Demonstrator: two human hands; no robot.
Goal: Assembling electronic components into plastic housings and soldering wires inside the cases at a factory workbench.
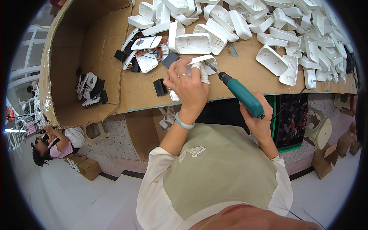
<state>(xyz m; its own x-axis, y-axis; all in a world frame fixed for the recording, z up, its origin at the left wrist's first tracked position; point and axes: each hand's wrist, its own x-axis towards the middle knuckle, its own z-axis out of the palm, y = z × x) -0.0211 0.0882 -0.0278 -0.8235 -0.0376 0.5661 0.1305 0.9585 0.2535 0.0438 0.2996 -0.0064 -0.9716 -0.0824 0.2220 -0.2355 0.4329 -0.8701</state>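
My right hand [257, 115] is wrapped round a teal electric screwdriver [243, 95], its tip pointing up and left into a white plastic housing [205, 58]. Closed on that housing at the table's front edge is my left hand [189, 85], with a ring and white wrapping on a finger. My left fingers partly hide the housing and whatever lies in it. Beside the left hand are a black block-shaped part [160, 87] and, just behind, a dark grey one [170, 59]. A white piece [174, 96] shows partly under the left hand.
White plastic shells [193, 43] are heaped across the cardboard-covered table [245, 73]. White-and-black assemblies with wires [147, 53] lie at its left. A large cardboard box [84, 50] holds several similar assemblies. A green-rimmed crate [291, 119] stands below right. Another person [57, 143] sits far left.
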